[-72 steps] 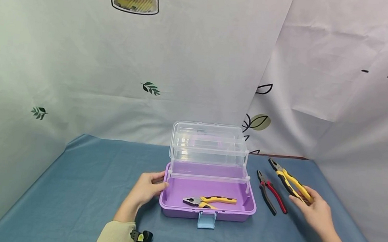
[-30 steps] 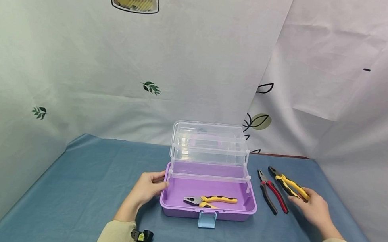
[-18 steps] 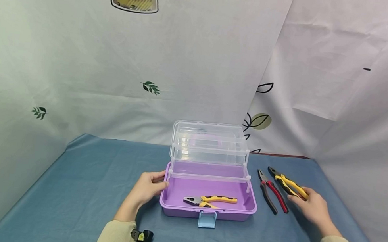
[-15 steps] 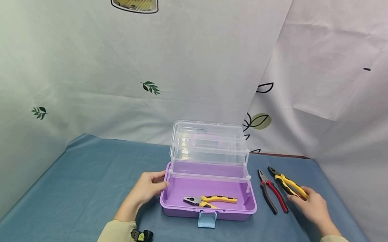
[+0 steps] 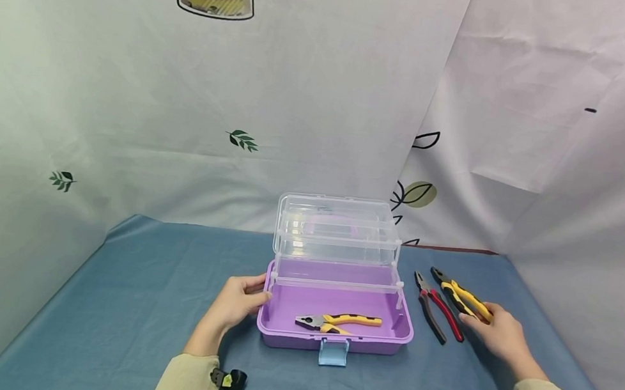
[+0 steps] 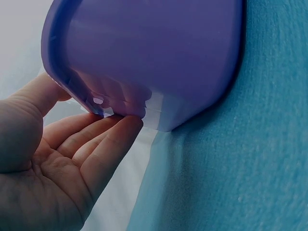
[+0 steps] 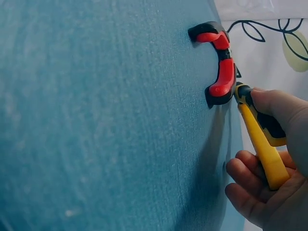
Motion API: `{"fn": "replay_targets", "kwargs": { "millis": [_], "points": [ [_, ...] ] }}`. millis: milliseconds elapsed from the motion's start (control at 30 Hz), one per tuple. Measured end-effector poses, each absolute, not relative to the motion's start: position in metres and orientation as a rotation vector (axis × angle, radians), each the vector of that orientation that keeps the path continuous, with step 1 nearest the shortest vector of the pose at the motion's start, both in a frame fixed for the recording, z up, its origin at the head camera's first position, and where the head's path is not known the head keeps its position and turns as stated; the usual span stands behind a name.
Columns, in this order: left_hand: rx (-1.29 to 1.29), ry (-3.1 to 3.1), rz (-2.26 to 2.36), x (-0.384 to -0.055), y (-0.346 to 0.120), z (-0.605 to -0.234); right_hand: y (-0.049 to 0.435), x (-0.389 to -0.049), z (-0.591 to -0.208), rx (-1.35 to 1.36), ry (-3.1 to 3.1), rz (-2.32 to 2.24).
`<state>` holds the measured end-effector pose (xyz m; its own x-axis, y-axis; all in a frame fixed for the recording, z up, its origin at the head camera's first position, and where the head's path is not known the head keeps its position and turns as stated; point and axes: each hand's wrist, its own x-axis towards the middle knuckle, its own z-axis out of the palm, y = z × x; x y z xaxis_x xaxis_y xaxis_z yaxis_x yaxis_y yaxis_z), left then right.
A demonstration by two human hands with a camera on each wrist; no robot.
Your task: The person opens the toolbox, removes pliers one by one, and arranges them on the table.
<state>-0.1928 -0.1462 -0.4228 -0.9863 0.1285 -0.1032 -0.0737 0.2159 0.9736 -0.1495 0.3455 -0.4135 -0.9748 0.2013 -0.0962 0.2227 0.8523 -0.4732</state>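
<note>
A purple toolbox with its clear lid raised stands mid-table. My left hand holds its left rim, thumb over the edge and fingers against the outside, as the left wrist view shows. Inside the box lies one pair of yellow-and-black pliers. Toward the right, my right hand grips a second pair of yellow-and-black pliers by the handles, jaws pointing away. Just left of that pair, red-and-black pliers lie on the cloth with handles spread. The palm hides the handle ends.
A blue cloth covers the table. Pale printed curtains hang behind it and along both sides. The box's light blue latch hangs down in front, and a clear tray spans its rear part.
Over the past seconds my right hand has shifted slightly left with the yellow-and-black pliers, whose jaws have come a little lower in view. My left hand stays at the toolbox rim.
</note>
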Motion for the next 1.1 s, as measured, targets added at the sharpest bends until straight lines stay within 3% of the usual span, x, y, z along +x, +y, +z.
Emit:
{"fn": "replay_targets", "kwargs": {
  "millis": [1100],
  "points": [
    [0.080, 2.321, 1.884, -0.1916, -0.1465, -0.4218, 0.3443, -0.1522, -0.4145, 0.354, 2.951, -0.713]
  ]
}}
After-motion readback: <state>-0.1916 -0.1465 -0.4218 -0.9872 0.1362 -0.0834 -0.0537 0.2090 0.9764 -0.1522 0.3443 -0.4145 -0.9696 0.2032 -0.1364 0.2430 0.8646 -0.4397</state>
